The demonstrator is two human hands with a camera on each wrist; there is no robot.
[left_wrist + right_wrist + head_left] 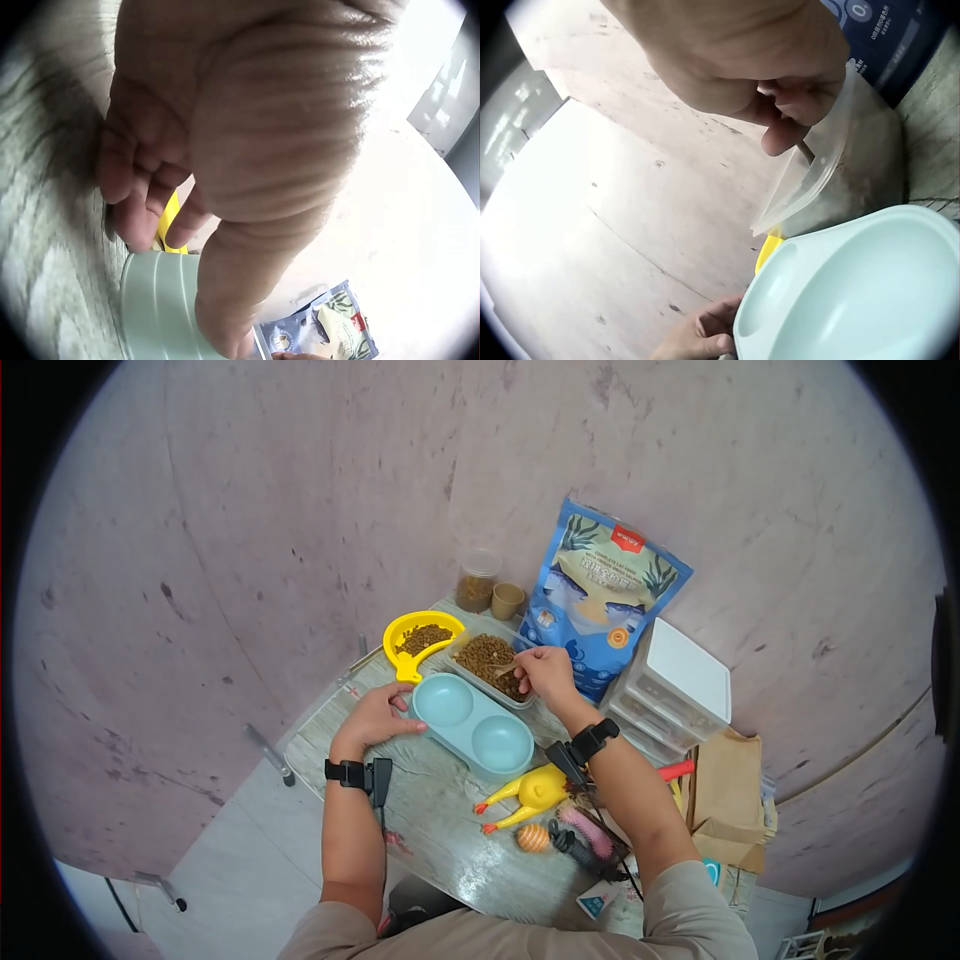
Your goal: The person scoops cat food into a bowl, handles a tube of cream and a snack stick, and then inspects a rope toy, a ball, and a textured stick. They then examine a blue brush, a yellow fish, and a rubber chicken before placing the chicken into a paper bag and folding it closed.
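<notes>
A pale blue-green double bowl (pixel 472 726) stands at the middle of the table, both hollows bare. My left hand (pixel 376 718) rests against its left end, thumb on the near side and fingers at the far side; the left wrist view shows the thumb against the ribbed wall (pixel 161 304). Behind the bowl is a clear plastic container (pixel 862 150) of brown kibble (pixel 487 652). My right hand (pixel 546 672) pinches a thin wooden handle (pixel 805 151), whose lower end is down in the kibble. A yellow scoop-shaped dish (pixel 409 666) with kibble lies left of the container.
Behind stand a lidded jar (pixel 475 588), a brown cup (pixel 508 601) and a blue food bag (pixel 606 585). White drawers (pixel 670 685) and a paper bag (pixel 727 790) are at the right. A yellow rubber chicken (pixel 541 790), an orange ball (pixel 533 838) and other toys lie near my right forearm.
</notes>
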